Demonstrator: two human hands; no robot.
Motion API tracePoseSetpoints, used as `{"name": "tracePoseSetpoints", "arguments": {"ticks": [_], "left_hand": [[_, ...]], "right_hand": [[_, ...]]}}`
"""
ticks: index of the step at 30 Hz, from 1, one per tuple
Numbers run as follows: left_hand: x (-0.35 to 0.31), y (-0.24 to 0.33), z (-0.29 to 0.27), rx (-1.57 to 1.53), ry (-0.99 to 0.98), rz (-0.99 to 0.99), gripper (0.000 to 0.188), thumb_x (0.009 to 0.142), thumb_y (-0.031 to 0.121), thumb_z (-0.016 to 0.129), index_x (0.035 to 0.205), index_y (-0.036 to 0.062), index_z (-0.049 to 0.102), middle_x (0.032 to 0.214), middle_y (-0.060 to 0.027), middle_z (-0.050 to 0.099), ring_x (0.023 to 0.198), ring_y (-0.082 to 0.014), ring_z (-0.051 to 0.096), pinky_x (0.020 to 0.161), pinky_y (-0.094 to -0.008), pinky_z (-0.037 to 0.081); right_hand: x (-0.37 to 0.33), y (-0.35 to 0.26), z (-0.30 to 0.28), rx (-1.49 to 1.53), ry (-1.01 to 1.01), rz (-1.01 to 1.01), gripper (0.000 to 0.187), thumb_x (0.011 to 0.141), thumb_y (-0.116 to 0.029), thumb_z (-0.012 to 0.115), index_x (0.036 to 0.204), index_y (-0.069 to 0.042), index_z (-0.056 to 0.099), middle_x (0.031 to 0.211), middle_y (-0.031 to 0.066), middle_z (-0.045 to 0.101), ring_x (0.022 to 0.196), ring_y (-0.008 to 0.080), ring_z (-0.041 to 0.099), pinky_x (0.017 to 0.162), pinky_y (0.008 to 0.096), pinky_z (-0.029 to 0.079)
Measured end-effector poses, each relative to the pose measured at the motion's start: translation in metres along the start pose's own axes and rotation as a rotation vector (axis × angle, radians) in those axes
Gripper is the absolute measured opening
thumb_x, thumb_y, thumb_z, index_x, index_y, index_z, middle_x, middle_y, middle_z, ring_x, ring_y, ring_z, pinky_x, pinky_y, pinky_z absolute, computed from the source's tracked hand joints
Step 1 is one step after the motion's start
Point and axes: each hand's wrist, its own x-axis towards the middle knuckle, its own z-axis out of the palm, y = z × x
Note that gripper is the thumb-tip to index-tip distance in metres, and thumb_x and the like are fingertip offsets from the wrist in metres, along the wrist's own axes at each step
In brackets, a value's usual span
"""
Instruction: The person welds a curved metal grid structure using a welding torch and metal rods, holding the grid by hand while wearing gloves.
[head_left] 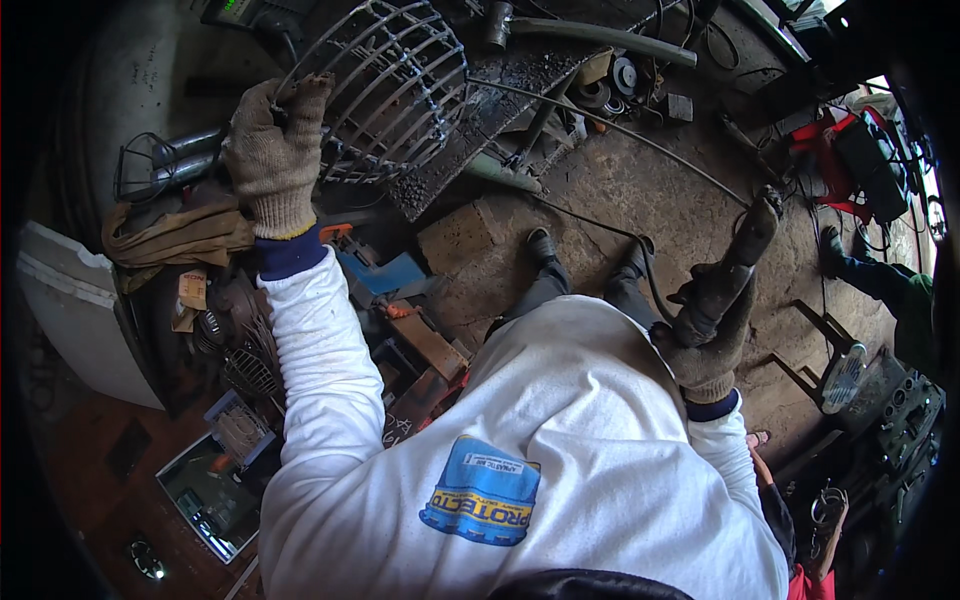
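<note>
At the upper left, my left hand [275, 155], in a knitted work glove, closes its fingers on the near-left rim of a round metal cage [405, 95] made of welded bars. The cage rests on a dark, grimy metal table [500, 115]. On the right, my gloved right hand [708, 360] grips a black welding electrode holder [718, 290]. From its jaw a long thin rod [620, 130] runs up and left to the cage's right side; whether its tip touches the bars I cannot tell. A cable [650, 265] trails from the holder.
A brown cloth [180, 238] and metal tubes [185, 155] lie left of the cage. A blue metal piece [390, 272] and scrap crowd beside my left arm. A round-plated metal frame [840, 375] stands right. Other people are at the right edge, one with a hand [832, 525] showing.
</note>
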Motion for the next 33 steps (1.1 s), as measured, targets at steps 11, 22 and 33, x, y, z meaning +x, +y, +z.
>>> {"name": "tracePoseSetpoints", "arguments": {"ticks": [11,22,33], "left_hand": [[0.008,-0.128,0.032,-1.044,-0.119,-0.478,0.018,0.092,0.014,0.068,0.100,-0.0016,0.068,0.092,-0.0092,0.071,0.086,-0.0179,0.068,0.081,-0.0280,0.055],[-0.008,-0.184,0.043,-0.724,-0.023,-0.339,0.032,0.097,0.034,0.066,0.105,0.0037,0.068,0.092,-0.0029,0.070,0.082,-0.0112,0.067,0.075,-0.0249,0.056],[0.040,-0.129,0.049,-0.499,-0.470,-0.299,0.027,0.097,0.012,0.060,0.119,-0.0045,0.063,0.115,-0.0117,0.069,0.104,-0.0199,0.067,0.092,-0.0298,0.054]], "right_hand": [[-0.020,0.028,-0.005,0.332,0.215,0.147,0.102,0.072,-0.011,0.077,0.156,-0.010,0.019,0.127,0.0169,0.055,0.099,0.0232,0.063,0.083,0.0366,0.057],[-0.018,0.042,-0.017,0.242,0.214,0.085,0.096,0.076,-0.004,0.072,0.157,-0.014,0.021,0.130,0.0164,0.056,0.096,0.0233,0.065,0.070,0.0341,0.060],[-0.006,0.018,-0.010,0.232,0.270,0.022,0.086,0.074,-0.008,0.075,0.148,-0.008,0.032,0.127,0.0155,0.057,0.094,0.0217,0.066,0.074,0.0350,0.058]]}}
